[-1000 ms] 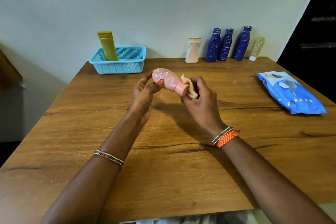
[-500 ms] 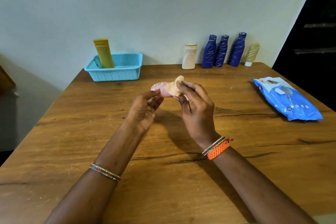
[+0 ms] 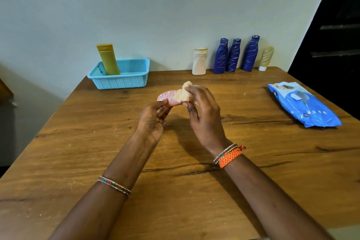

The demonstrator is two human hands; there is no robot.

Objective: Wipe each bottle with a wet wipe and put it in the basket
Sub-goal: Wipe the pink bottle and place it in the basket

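Pale grey-white wall runs behind a brown wooden table [image 3: 194,191] with dark grain streaks. Above its middle, the left hand [image 3: 153,121] holds a pink plastic bottle [image 3: 168,98] marked with white zigzag lines, thumb and fingers curled round the bottle's nearer end; the bottle lies roughly level and juts up and away from that hand toward the left. The right hand [image 3: 204,115] pinches a crumpled cream-coloured wet wipe [image 3: 184,93] between thumb and fingers and presses it against the bottle's right part, so the wipe covers that end and hides it. Both hands are raised off the table.

At the far left corner stands a light blue perforated plastic basket [image 3: 132,80], with a mustard-yellow flat tube [image 3: 108,58] propped upright in its left side. Along the far edge by the wall stand a cream squat bottle [image 3: 199,62], three dark blue bottles with white scribbled lines [image 3: 234,55], and a pale yellow tube standing on its white cap [image 3: 266,57]. Well to the right lies a blue soft pack of wet wipes [image 3: 303,103], flat on the table.
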